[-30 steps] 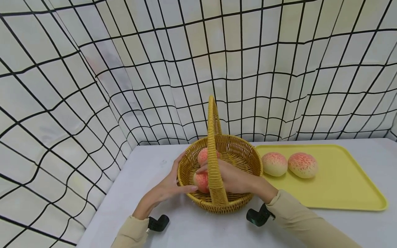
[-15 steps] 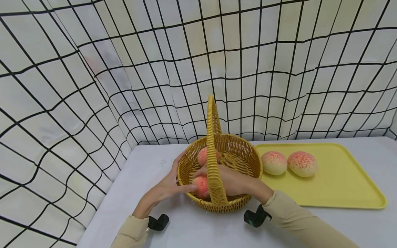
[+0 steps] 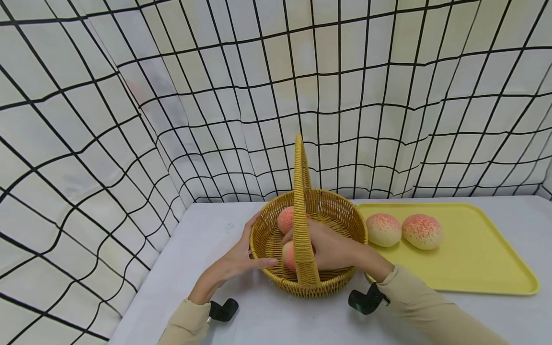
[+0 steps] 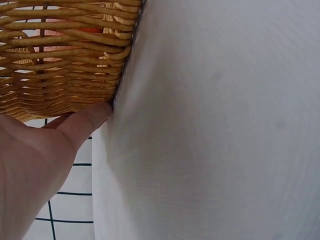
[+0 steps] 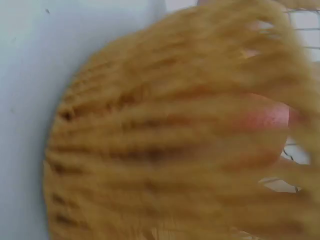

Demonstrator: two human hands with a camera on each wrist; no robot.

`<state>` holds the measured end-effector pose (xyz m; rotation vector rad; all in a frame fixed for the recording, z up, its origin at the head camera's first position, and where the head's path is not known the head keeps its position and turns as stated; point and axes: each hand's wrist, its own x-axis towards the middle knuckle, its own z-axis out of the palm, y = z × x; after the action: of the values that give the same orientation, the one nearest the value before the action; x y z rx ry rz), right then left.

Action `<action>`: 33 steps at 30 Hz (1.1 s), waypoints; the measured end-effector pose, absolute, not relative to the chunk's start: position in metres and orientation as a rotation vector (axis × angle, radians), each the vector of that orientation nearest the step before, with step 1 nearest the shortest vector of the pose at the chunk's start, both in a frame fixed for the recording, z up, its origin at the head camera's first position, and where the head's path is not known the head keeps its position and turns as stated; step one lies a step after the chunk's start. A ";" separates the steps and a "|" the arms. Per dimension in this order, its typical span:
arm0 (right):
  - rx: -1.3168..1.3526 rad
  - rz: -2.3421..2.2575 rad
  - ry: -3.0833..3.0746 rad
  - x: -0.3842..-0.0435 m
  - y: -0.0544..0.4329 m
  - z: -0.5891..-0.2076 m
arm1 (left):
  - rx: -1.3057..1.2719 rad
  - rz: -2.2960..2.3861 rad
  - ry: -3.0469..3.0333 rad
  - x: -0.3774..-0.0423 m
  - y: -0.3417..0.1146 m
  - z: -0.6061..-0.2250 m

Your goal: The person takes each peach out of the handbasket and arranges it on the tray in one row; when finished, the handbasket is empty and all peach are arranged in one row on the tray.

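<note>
A round wicker basket (image 3: pixel 362 235) with a tall arched handle (image 3: pixel 299 206) stands on the white table. My left hand (image 3: pixel 233 261) grips its left side, thumb over the rim and fingers along the outside wall; the left wrist view shows fingertips low against the weave (image 4: pixel 60 75). Reaching in from the right, my right hand (image 3: pixel 332 247) holds a pink-and-cream peach (image 3: pixel 289 255) inside the basket, partly hidden behind the handle. A second peach (image 3: pixel 285 219) lies farther back in the basket. Blurred weave (image 5: pixel 150 120) fills most of the right wrist view.
A yellow tray (image 3: pixel 478 249) lies to the right of the basket, with two speckled peaches, one on the left (image 3: pixel 383 230) and one beside it (image 3: pixel 422 232). Black netting (image 3: pixel 345 110) over white cloth rises behind and to the left of the table.
The peach in my right hand has shifted slightly right within the basket and turned, showing more of its cream side. My left hand keeps its place on the basket. The head view has shifted slightly.
</note>
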<state>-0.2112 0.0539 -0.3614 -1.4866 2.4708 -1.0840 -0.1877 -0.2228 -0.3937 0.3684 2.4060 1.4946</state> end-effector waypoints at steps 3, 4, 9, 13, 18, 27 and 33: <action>-1.340 -1.124 2.600 -0.207 0.074 -0.347 | 0.367 1.503 2.400 -0.188 -0.223 -0.394; -1.296 -1.135 2.644 -0.205 0.083 -0.342 | 0.368 1.504 2.399 -0.188 -0.224 -0.394; -1.123 -1.303 2.774 -0.195 0.133 -0.312 | 0.372 1.504 2.398 -0.189 -0.224 -0.394; -1.104 -1.387 2.902 -0.187 0.177 -0.300 | 0.374 1.504 2.401 -0.189 -0.224 -0.394; -0.977 -1.381 3.096 -0.178 0.235 -0.302 | 0.371 1.494 2.417 -0.188 -0.225 -0.395; -0.434 -1.203 3.270 -0.177 0.321 -0.339 | 0.358 1.509 2.401 -0.186 -0.223 -0.395; -0.191 -1.070 3.227 -0.184 0.342 -0.365 | 0.363 1.509 2.405 -0.187 -0.223 -0.394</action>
<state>-0.1840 0.3418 -0.3652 -0.1906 3.2274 -1.0703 -0.1871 -0.2226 -0.3945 0.3629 2.4055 1.5088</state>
